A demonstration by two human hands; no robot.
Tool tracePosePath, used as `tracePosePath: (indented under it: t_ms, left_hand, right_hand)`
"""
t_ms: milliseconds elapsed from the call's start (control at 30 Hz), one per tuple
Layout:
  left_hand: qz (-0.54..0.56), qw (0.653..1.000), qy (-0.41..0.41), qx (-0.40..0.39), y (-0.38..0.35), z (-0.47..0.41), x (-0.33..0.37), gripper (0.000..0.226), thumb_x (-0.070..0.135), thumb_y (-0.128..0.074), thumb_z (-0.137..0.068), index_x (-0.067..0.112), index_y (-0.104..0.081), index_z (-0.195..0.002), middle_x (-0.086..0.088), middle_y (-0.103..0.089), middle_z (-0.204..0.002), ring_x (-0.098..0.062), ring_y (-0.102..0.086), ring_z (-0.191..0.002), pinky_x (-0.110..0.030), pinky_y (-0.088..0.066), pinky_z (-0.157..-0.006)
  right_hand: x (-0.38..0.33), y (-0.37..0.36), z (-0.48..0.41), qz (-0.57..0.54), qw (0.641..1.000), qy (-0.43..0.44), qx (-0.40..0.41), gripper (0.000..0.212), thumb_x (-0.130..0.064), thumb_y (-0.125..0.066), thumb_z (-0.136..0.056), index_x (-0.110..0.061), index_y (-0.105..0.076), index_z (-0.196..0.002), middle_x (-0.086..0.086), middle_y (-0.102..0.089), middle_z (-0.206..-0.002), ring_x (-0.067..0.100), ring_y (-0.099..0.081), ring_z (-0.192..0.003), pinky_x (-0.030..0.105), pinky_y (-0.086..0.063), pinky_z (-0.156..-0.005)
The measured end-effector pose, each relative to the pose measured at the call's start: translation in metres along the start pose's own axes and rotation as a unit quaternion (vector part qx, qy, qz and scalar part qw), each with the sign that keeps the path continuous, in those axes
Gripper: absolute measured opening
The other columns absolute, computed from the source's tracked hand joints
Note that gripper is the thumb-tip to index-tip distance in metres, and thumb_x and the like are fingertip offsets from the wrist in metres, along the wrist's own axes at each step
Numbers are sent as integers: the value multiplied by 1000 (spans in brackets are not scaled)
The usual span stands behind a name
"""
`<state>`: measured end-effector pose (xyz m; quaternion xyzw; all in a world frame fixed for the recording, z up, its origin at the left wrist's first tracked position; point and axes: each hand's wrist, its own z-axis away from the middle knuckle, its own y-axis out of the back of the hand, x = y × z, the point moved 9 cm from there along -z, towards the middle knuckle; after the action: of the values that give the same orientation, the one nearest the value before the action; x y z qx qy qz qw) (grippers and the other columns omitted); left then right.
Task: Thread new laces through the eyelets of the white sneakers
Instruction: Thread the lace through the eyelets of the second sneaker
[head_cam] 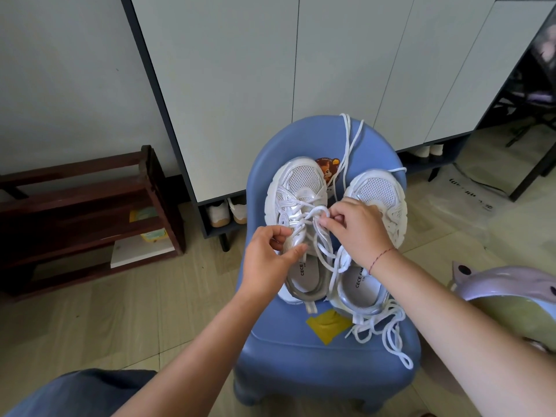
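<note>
Left hand (270,257) has its fingers curled and its thumb pressed on the side of the left-side sneaker (298,182), so it grips the upper of this shoe near the eyelets. Right hand (358,233) is curled too; its thumb and fingertips pinch a loop of the white lace (319,208) just above the tongue of the same shoe. This lace crosses through several eyelets, and its free parts fall down over the shoe opening. A thin red string bracelet (382,257) is on the right wrist. The right-side sneaker (379,188) lies just beside the first one, partly under the right hand, and I cannot tell if its eyelets hold any lace. Both shoes lie on the seat of a small blue chair (301,356), toes pointing to the chair back. A loose lace (388,332) lies in a tangled pile on the seat, near the heel of the right-side sneaker. Another lace (349,136) hangs over the chair back. A yellow sticker (328,325) is on the seat near the heels. Behind the chair stands a pale cabinet (240,85), and a dark wooden rack (90,203) is on the floor at the left
</note>
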<state>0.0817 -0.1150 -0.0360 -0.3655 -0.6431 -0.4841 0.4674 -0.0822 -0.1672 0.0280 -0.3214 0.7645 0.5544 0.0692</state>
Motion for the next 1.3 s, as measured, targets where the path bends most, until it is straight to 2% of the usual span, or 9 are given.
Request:
tracePosePath:
  t_ms: [267,400,467,600,800,933,1000,1167,1300]
  left_hand:
    - [-2,1000,-3,-2,1,0,0,32,22,-81,-75,18,-63,-102,-2,-62,-101,-4,-54,-80,-8,-43,-67]
    - [-3,1000,-3,-3,0,0,1,32,22,-81,-75,17,-64,-101,-2,-62,-101,-3,-54,-78,-9,-43,-66]
    - [-3,1000,-3,-2,0,0,1,32,22,-81,-75,18,-64,-100,-2,-63,-100,-3,-54,-78,-8,-43,-65]
    - [7,1000,3,-1,0,1,2,29,21,-81,-75,21,-62,-97,-2,-63,-100,-3,-54,-77,-9,-43,-67]
    - [11,1000,7,-3,1,2,1,31,22,-81,-74,21,-63,-99,-2,-64,-101,-6,-56,-81,-9,-44,-67]
    - [10,1000,5,-4,0,1,1,31,23,-82,-74,21,-63,-98,-2,-63,-100,-4,-55,-79,-8,-44,-67]
    - [12,1000,5,-6,0,1,1,31,23,-82,-74,20,-63,-98,-2,-63,-100,-4,-55,-79,-9,-43,-66]
    - [6,1000,0,-2,1,1,1,31,22,-82,-74,20,-63,-99,-3,-63,-100,-6,-55,-79,-9,-43,-67]
    - [5,1000,0,-2,1,0,0,31,22,-81,-75,19,-63,-100,-3,-63,-101,-6,-55,-80,-11,-45,-68]
  right_hand:
    - [3,31,-21,-51,995,-22,85,21,-30,-67,-84,-13,-64,-71,-18,-42,-63,13,-45,-64,35,-43,-73]
    - [4,8,-1,-44,999,-25,10,37,-42,-68,-81,-19,-51,-56,-10,-44,-60,11,-45,-58,33,-40,-64]
    - [7,0,5,-42,999,-28,-5,34,-38,-70,-80,-14,-58,-60,-7,-45,-61,16,-47,-61,37,-42,-66]
    - [6,6,-1,-30,999,-29,19,37,-31,-71,-81,-14,-50,-56,-9,-41,-58,16,-43,-58,32,-33,-62]
    - [14,49,-25,-107,985,-72,113,32,-33,-64,-87,-7,-65,-69,-5,-48,-54,11,-42,-54,22,-32,-54]
    - [11,16,-6,-79,994,-68,7,49,-45,-63,-84,-3,-56,-61,-1,-41,-52,15,-37,-52,30,-32,-55]
    - [11,3,5,-72,995,-65,-19,44,-42,-69,-81,-6,-57,-59,-4,-42,-53,12,-39,-53,30,-32,-56]
    - [4,11,-1,-62,997,-49,21,33,-29,-70,-82,-16,-53,-58,-10,-44,-59,10,-42,-57,31,-37,-64]
    - [18,47,-23,-142,979,-108,97,40,-26,-61,-90,-16,-47,-55,-5,-36,-49,11,-31,-50,21,-27,-49]
